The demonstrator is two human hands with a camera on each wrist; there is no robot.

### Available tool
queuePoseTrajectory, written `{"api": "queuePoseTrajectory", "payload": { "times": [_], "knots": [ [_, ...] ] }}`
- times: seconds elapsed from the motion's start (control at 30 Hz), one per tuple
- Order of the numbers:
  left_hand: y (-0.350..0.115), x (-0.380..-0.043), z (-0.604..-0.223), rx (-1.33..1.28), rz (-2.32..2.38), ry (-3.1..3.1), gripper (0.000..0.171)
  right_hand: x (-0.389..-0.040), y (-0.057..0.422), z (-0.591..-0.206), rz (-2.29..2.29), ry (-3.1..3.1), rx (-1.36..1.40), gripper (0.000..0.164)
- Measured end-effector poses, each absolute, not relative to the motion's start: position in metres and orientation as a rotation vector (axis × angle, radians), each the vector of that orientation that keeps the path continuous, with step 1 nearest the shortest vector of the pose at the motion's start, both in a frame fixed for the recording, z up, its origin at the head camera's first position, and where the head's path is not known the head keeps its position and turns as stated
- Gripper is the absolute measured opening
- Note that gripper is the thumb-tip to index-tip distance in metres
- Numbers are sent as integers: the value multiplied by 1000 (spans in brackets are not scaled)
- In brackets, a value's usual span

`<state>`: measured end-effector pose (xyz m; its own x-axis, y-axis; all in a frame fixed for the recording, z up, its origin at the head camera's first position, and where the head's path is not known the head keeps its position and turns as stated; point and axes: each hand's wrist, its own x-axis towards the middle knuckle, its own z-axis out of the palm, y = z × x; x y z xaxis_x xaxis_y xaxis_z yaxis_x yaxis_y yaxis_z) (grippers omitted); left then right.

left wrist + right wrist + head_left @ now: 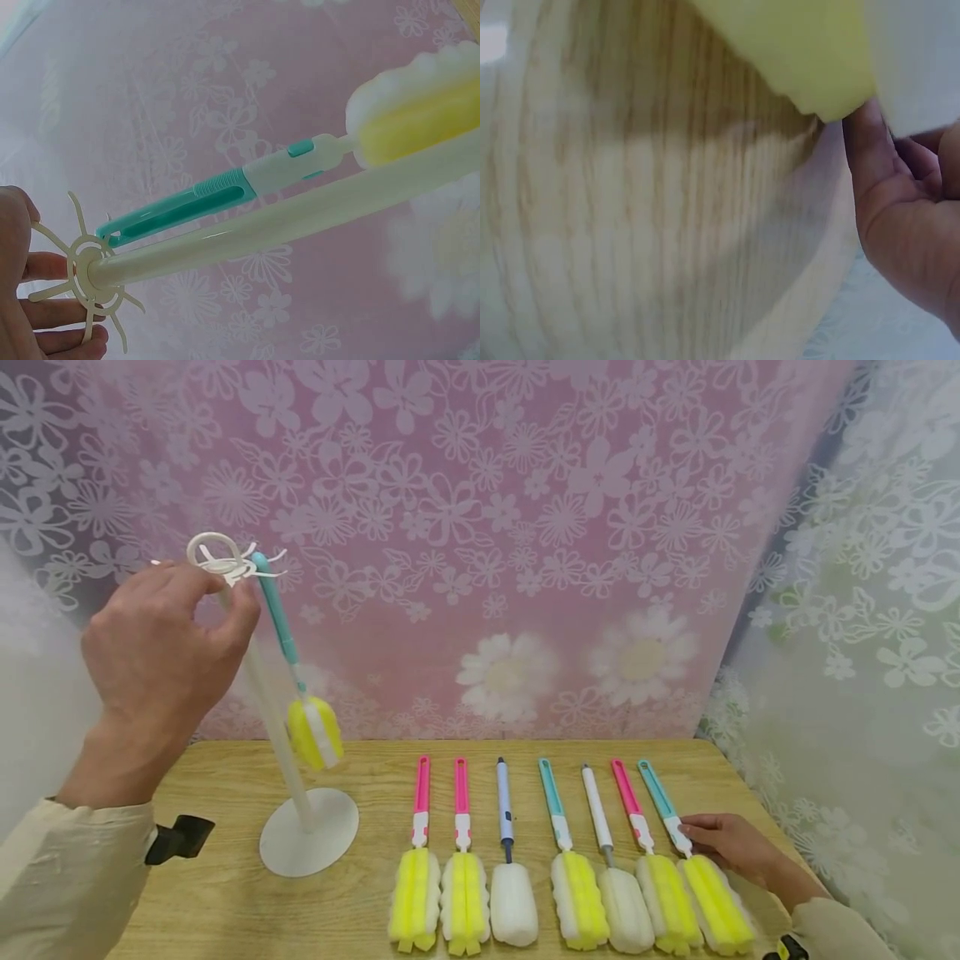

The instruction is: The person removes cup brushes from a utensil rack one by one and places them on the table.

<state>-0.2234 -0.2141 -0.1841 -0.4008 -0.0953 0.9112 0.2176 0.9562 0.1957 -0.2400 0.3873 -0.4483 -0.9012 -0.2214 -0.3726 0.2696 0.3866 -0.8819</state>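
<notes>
My left hand [168, 635] grips the pronged top [94, 274] of a white hanging stand [273, 727], its fingers among the prongs. From one prong hangs a teal-handled bottle brush [277, 610] with a yellow and white sponge head, close beside the pole in the left wrist view. Over at the right end of the table, my right hand [738, 852] pinches the white neck of another teal-handled bottle brush [663, 797]. That brush's yellow sponge head [802, 52] fills the top of the right wrist view, and the fingertips are partly hidden behind its white part.
Left of the held brush, several more sponge brushes lie in a row, among them a pink-handled one [423, 785], a lilac one [504, 802] and a white one [597, 806]. The stand's round base [330, 827] rests on the wooden table [225, 893]. Behind hangs a flowered pink curtain [420, 635].
</notes>
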Motion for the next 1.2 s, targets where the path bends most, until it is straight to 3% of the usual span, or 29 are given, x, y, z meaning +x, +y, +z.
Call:
{"api": "queuePoseTrajectory", "payload": {
  "times": [0.27,0.6,0.83,1.2],
  "knots": [
    [-215,-225,-184,-87,-334,-1929,35,-238,369,-443,-1203,2600,142,48],
    [-212,-224,-183,-42,-331,-1925,35,-236,373,-440,-1198,2609,158,45],
    [-213,-222,-182,-27,-339,-1932,38,-232,373,-423,-1196,2629,85,57],
    [-215,-222,-180,-208,-193,-1837,46,-233,367,-404,-1158,2865,-185,42]
  ]
}}
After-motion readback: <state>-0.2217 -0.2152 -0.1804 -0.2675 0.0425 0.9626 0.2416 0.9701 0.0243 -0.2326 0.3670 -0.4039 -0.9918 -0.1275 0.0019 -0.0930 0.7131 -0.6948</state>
